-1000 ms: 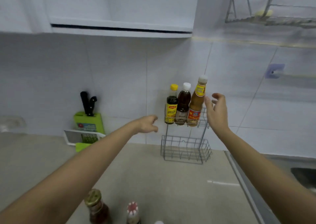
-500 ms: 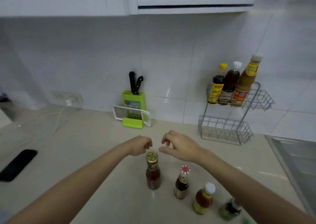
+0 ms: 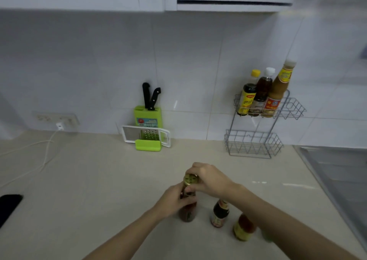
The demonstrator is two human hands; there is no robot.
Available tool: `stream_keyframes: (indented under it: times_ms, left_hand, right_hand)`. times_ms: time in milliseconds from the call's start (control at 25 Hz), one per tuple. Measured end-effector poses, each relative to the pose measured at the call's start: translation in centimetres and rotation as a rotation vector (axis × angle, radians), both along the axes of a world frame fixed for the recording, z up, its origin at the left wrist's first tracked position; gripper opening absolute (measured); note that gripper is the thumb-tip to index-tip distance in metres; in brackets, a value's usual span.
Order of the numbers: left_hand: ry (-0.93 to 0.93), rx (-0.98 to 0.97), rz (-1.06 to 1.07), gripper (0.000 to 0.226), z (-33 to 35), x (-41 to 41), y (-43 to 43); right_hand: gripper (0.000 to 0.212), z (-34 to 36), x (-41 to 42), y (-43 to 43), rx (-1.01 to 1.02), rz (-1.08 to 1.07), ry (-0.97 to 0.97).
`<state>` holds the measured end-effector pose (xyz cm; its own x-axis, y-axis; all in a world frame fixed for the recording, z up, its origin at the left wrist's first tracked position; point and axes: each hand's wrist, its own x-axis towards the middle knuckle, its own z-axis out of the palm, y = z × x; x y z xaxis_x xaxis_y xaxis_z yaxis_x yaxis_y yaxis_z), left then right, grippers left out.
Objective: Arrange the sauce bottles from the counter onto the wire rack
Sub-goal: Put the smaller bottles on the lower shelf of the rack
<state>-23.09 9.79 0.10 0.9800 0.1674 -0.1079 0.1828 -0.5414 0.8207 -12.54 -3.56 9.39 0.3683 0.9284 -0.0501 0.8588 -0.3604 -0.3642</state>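
Note:
A red sauce bottle with a gold cap (image 3: 187, 213) stands on the beige counter (image 3: 95, 180). My left hand (image 3: 172, 201) is wrapped around its body and my right hand (image 3: 211, 180) grips its neck and cap. To its right stand a dark bottle (image 3: 219, 213) and an orange bottle with a yellow label (image 3: 243, 230), partly hidden by my right forearm. The two-tier wire rack (image 3: 256, 142) stands against the wall at the back right. Its upper tier holds three bottles (image 3: 264, 93); the lower tier holds nothing.
A green knife block (image 3: 148, 114) and a white grater (image 3: 146, 135) stand at the back wall. A black phone (image 3: 9, 206) lies at the left edge, with a white cable (image 3: 42, 150) from the wall socket. A steel sink (image 3: 341, 172) is on the right.
Both hands came back from the rack to the counter and closed on the gold-capped bottle. The view tilted down and shifted left.

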Motion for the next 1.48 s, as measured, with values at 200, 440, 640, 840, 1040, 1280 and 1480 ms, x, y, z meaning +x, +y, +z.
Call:
stream_keyframes:
  times_ms: [200, 440, 640, 840, 1040, 1280, 1480]
  left_hand:
    - [-0.025, 0.052, -0.209, 0.038, 3.6, 3.3, 1.8]
    - [-0.075, 0.149, -0.367, 0.036, 7.8, 7.0, 2.3]
    - [-0.135, 0.174, -0.393, 0.033, 9.4, 9.5, 0.7]
    - [-0.134, 0.116, -0.366, 0.048, 10.2, 11.7, -1.6]
    - [-0.120, -0.044, -0.329, 0.037, 11.0, 13.4, -3.6]
    - [-0.298, -0.406, -0.196, 0.035, 14.2, 15.9, -8.1]
    - [-0.265, -0.450, -0.232, 0.022, 15.8, 17.3, -9.9]
  right_hand:
    - [0.044, 4.4, 3.1, -0.8, 0.089, 0.056, 0.113]
    - [0.049, 8.7, 6.0, -1.4, -0.072, 0.110, -0.109]
    - [0.050, 11.0, 7.3, -3.3, -0.139, 0.072, -0.337]
    - [0.051, 12.2, 9.7, -4.7, -0.190, 0.080, -0.394]
    - [0.050, 11.1, 12.0, -6.4, -0.142, 0.090, -0.424]
    - [0.036, 16.5, 17.0, -8.2, 0.071, 0.156, -0.095]
    - [0.041, 20.6, 19.8, -10.9, -0.102, 0.302, -0.191]
